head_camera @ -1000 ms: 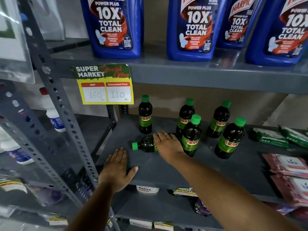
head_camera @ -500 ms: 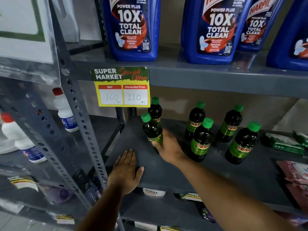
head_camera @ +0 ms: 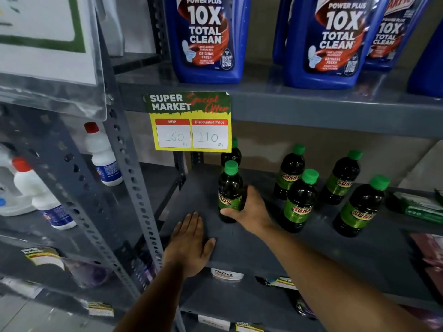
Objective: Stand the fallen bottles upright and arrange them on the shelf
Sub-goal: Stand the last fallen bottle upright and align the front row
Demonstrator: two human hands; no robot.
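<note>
My left hand (head_camera: 189, 245) is flat and open on the front edge of the grey shelf (head_camera: 251, 250), holding nothing. Right hand (head_camera: 249, 209) is wrapped round the Sunny bottle (head_camera: 229, 190), upright near the left end; can't tell if its base is fully down. Next: let go gently, then line it up with the five standing bottles (head_camera: 299, 202) behind.

Grey slotted-angle steel shelving (head_camera: 134, 178) fills the view, its perforated upright slanting down the left; behind the boards runs a dull beige wall (head_camera: 299, 137), dimly and evenly lit. A pale tiled floor (head_camera: 21, 315) shows at the lower left corner.
</note>
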